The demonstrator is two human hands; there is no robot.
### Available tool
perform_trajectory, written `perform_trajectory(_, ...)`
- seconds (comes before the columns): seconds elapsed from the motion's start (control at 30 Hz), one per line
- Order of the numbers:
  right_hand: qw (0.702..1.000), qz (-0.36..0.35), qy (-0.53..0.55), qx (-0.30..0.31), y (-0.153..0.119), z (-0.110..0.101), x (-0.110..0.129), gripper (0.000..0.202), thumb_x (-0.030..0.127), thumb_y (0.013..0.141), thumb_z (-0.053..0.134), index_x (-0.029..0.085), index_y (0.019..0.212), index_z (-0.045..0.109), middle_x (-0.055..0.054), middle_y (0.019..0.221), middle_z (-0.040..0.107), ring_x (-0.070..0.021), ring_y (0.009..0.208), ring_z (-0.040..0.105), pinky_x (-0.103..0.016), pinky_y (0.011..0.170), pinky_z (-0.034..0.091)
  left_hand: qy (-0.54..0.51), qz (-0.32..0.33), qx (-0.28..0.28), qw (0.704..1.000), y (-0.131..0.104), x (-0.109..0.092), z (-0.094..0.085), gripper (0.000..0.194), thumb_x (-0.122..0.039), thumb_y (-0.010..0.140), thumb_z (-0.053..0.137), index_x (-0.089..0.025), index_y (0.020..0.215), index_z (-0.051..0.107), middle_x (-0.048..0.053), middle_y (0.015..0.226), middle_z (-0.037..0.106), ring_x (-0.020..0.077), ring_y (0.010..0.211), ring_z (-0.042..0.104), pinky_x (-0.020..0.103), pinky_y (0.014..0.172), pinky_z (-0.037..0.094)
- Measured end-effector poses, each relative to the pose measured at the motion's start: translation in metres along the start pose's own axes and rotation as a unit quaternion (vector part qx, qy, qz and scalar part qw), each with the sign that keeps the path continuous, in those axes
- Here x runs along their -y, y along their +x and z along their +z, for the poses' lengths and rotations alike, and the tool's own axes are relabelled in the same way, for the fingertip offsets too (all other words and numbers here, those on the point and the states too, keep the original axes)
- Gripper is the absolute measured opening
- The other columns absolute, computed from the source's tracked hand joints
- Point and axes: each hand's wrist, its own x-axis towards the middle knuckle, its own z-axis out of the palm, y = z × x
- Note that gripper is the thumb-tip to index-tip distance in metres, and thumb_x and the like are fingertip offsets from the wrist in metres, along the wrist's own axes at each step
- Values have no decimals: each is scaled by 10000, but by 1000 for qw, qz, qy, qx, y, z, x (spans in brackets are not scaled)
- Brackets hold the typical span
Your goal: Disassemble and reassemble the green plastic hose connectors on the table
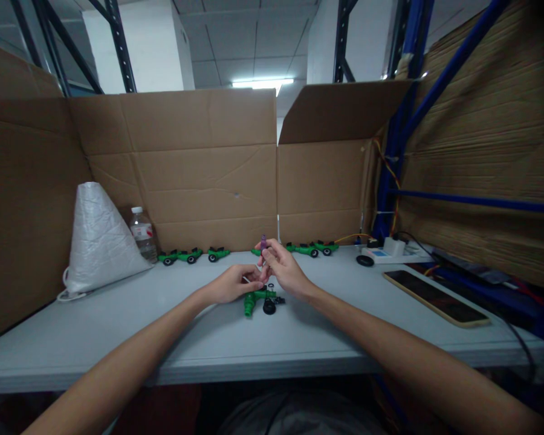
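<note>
My right hand (pixel 284 270) is closed, pinching a small purple piece (pixel 263 243) upright between thumb and fingers; its exact kind is too small to tell. Just below and to its left, my left hand (pixel 236 283) has thumb and fingers drawn together, the tips meeting close to the right hand's fingers. Whatever the left fingers hold, if anything, is hidden. Under both hands a green plastic toy car part (pixel 252 300) lies on the table, beside a black wheel (pixel 269 307), a small black piece (pixel 280 300) and a little black ring (pixel 271 285).
Several green toy cars (pixel 189 256) line the back of the white table (pixel 199 356). A silvery bag (pixel 102 241) and a water bottle (pixel 143 232) stand at left. A phone (pixel 435 296), power strip (pixel 390 251) and black disc (pixel 365 261) lie right. Cardboard walls (pixel 204 175) enclose the table.
</note>
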Motion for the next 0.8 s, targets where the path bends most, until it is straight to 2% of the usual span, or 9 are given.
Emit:
perform_trajectory(0.2, 1000, -6, -5, -16, -1, 1, -1, 408, 577, 939, 695, 233, 1017, 491, 46, 862, 643, -100, 503, 654, -231, 478, 561, -9, 5, 4, 1000, 0, 1, 0, 434, -564, 949, 697, -131, 979, 688, 69, 922, 700, 165, 838, 615, 271, 772, 464)
perform_trajectory(0.33, 1000, -3, 6, -26, -1, 1, -2, 432, 596, 931, 697, 240, 1029, 474, 53, 865, 634, -107, 492, 664, -222, 451, 548, 2, 0, 2, 1000, 0, -2, -1, 432, -560, 956, 688, -129, 977, 691, 67, 913, 700, 159, 821, 613, 269, 760, 459)
perform_trajectory(0.47, 1000, -2, 10, -11, -1, 2, 0, 433, 616, 965, 639, 241, 1146, 520, 50, 864, 623, -104, 491, 660, -219, 448, 550, 9, 2, 3, 1000, 0, -3, 0, 452, -575, 961, 673, -124, 984, 700, 62, 893, 694, 152, 797, 601, 263, 743, 457)
perform_trajectory(0.8, 1000, -2, 17, -16, -1, 1, 3, 453, 589, 906, 740, 241, 992, 464, 43, 850, 685, -116, 507, 671, -239, 481, 573, 4, 2, 0, 1000, -1, -4, 0, 486, -610, 948, 681, -127, 991, 703, 83, 927, 711, 168, 829, 628, 265, 755, 469)
